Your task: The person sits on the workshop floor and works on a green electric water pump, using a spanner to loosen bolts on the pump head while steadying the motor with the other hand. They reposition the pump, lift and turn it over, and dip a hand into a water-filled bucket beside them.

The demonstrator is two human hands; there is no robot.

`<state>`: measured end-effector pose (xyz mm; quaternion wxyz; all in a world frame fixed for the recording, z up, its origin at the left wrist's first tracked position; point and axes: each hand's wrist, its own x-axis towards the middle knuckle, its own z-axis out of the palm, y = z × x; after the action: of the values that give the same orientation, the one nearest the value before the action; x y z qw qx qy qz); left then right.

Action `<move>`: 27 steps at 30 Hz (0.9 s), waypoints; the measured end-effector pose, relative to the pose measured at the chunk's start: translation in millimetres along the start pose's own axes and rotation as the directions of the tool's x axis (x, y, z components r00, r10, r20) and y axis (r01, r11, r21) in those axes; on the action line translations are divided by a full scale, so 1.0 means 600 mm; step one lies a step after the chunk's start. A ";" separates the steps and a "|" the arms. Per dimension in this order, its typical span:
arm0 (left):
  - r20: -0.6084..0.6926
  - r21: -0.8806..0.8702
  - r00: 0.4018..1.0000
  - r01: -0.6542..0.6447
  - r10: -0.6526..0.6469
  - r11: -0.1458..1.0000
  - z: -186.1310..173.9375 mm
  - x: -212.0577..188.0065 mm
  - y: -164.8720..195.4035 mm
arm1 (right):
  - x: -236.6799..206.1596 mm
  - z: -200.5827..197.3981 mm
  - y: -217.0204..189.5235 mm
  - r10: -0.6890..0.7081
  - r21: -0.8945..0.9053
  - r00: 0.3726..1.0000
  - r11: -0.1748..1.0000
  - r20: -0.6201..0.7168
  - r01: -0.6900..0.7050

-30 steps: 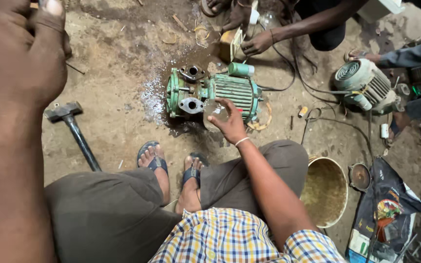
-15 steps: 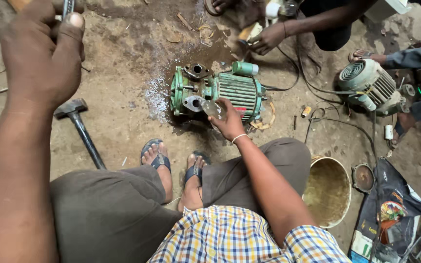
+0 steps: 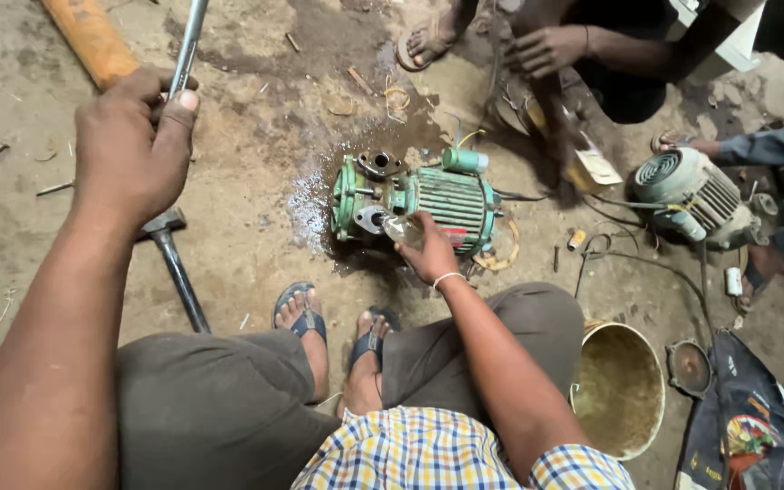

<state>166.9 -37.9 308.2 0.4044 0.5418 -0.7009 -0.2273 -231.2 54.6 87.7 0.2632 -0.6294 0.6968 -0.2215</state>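
Left hand (image 3: 133, 150) grips a stiff metal rod (image 3: 188, 45) upper left; right hand (image 3: 428, 249) tilts a slippery, fragile clear bottle (image 3: 403, 229) at the heavy green pump (image 3: 419, 204), center frame.

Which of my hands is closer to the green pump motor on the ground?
Right. Your right hand rests against the green pump motor, holding a clear bottle at it. Your left hand is raised far off to the side, gripping a metal rod.

Motor (image 3: 428, 204): green ribbed housing, silvery flanges. Second motor (image 3: 690, 192): pale grey-green. Rod (image 3: 185, 50) in left hand (image 3: 133, 150): bare steel. Pipe (image 3: 93, 38): orange. Hammer (image 3: 174, 263): black. Shirt (image 3: 446, 454): yellow/blue/white check. Trousers (image 3: 220, 408): dark olive-grey. Sandals (image 3: 301, 313): grey-blue. Bucket (image 3: 623, 390): cream, muddy inside. Ground (image 3: 256, 136): brown dirt, dark wet patch by the motor.
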 end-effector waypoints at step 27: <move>0.058 0.088 0.997 0.039 -0.044 0.995 0.000 0.001 -0.015 | 0.003 -0.017 -0.048 0.068 -0.236 0.996 0.970 0.049 -0.055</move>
<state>172.0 -40.9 301.8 0.3545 0.5664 -0.7104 -0.2210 -216.0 49.5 113.9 0.2132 -0.6402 0.7296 -0.1114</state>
